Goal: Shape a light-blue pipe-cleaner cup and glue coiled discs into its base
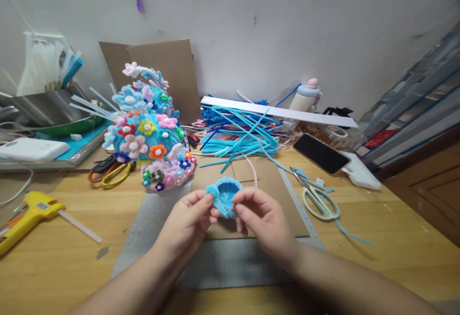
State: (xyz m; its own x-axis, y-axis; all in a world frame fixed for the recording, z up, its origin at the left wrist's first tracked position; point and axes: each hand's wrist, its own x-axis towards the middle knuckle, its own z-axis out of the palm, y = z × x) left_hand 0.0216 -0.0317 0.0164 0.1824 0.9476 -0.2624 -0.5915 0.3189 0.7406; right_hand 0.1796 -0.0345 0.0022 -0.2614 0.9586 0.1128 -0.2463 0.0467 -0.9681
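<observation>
Between my two hands is a small hollow piece made of fuzzy blue pipe cleaners [227, 185], its dark inner side facing me. My left hand [194, 209] pinches a light blue pipe cleaner coil [212, 191] at the left edge of that piece, thumb over it. On the right side, my right hand [262, 214] has thumb and forefinger closed at the piece's rim; whatever lies between those fingertips is too small to make out. Both hands are above a cardboard sheet [287, 209] on a grey cutting mat [215, 262].
A blue pipe-cleaner ornament covered in flowers [143, 133] stands to the left. Behind my hands lies a pile of blue pipe cleaners [240, 133]. Scissors [319, 200] and a phone [321, 153] are to the right. A yellow glue gun [32, 214] rests far left.
</observation>
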